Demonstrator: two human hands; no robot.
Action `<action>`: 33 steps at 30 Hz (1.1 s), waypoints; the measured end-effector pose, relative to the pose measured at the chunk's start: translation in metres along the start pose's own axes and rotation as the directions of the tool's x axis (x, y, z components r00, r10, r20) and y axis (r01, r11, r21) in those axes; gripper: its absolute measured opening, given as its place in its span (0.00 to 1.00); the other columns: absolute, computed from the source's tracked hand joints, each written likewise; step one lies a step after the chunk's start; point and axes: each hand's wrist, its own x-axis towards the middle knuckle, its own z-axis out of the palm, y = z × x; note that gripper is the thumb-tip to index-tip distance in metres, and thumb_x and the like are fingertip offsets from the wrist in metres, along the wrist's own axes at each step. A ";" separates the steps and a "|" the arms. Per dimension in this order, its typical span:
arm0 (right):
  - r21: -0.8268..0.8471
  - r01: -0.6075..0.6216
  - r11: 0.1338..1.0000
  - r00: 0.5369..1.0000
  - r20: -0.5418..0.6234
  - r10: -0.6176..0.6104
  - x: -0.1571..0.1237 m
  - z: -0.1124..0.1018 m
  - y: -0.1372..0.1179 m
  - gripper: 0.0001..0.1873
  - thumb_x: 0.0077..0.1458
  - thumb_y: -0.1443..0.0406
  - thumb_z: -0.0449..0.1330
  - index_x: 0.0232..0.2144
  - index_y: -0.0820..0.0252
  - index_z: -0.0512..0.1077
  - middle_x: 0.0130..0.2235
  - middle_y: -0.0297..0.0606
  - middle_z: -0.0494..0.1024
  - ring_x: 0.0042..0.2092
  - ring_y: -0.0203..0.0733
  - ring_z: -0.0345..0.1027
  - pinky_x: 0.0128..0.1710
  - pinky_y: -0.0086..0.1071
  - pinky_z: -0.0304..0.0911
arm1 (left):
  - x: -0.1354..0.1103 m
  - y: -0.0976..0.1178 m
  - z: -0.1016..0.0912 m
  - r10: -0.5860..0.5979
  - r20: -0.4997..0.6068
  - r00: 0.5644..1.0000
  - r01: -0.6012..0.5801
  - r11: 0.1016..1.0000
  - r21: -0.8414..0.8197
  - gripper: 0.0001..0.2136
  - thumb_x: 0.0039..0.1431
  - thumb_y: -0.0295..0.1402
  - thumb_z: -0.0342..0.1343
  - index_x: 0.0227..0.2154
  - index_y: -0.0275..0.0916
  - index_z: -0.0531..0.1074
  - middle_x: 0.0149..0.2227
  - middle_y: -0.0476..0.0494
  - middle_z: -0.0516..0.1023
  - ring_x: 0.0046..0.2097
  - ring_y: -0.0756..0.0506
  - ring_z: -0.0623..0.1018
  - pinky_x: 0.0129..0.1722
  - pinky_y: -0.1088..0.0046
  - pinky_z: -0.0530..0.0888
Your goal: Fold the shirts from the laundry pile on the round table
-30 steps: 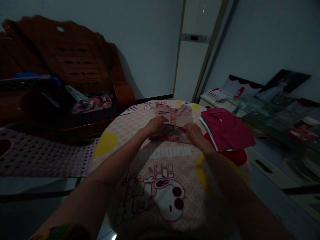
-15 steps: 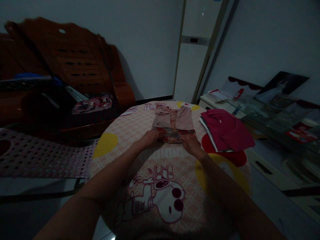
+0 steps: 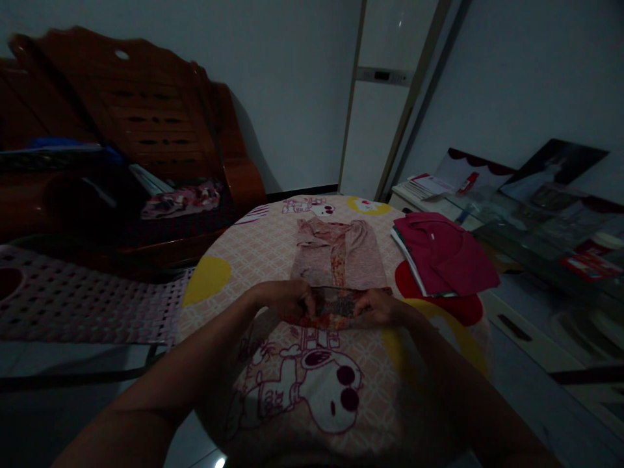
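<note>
A pale pink shirt with a reddish patterned strip down its middle lies partly folded on the round table. Its near end is turned up into a darker, flower-patterned band. My left hand grips the left part of that band, fingers curled into the cloth. On the right part, my right hand pinches the same band near the edge. Both hands are close together at the shirt's near side. The room is dim, so the fingertips in the fabric are partly hidden.
A cartoon-dog tablecloth covers the table. Folded clothes with a magenta top lie at its right. Beyond stands a glass-topped cabinet with papers. A wooden bench is at left, a woven seat nearer.
Both hands have drawn the shirt toward me across the table, so it lies nearer and more of the tablecloth shows behind it. The fingers are now more curled into the band.
</note>
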 end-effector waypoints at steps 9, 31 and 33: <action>0.117 -0.179 0.977 0.976 0.147 0.161 -0.002 -0.018 -0.022 0.15 0.51 0.63 0.61 0.39 0.64 0.81 0.25 0.34 0.77 0.25 0.35 0.67 0.24 0.25 0.57 | -0.002 -0.016 -0.030 -0.172 0.021 0.985 0.171 0.940 -0.294 0.15 0.58 0.43 0.58 0.37 0.37 0.80 0.30 0.43 0.82 0.31 0.45 0.79 0.31 0.74 0.75; -0.155 -0.687 0.710 0.457 -0.852 0.255 0.120 -0.103 0.047 0.17 0.63 0.65 0.53 0.47 0.66 0.78 0.47 0.52 0.81 0.48 0.49 0.74 0.47 0.34 0.64 | 0.100 -0.103 -0.104 -0.499 -0.817 0.288 0.741 0.656 -0.140 0.14 0.62 0.34 0.53 0.46 0.38 0.80 0.47 0.36 0.81 0.50 0.40 0.78 0.46 0.69 0.72; -0.189 -0.706 0.683 0.480 -0.836 0.265 0.133 -0.106 0.051 0.18 0.64 0.64 0.54 0.49 0.69 0.77 0.48 0.54 0.81 0.49 0.50 0.74 0.48 0.35 0.64 | 0.105 -0.106 -0.098 -0.503 -0.813 0.293 0.767 0.632 -0.114 0.14 0.62 0.34 0.52 0.45 0.38 0.80 0.47 0.35 0.81 0.50 0.39 0.78 0.45 0.68 0.72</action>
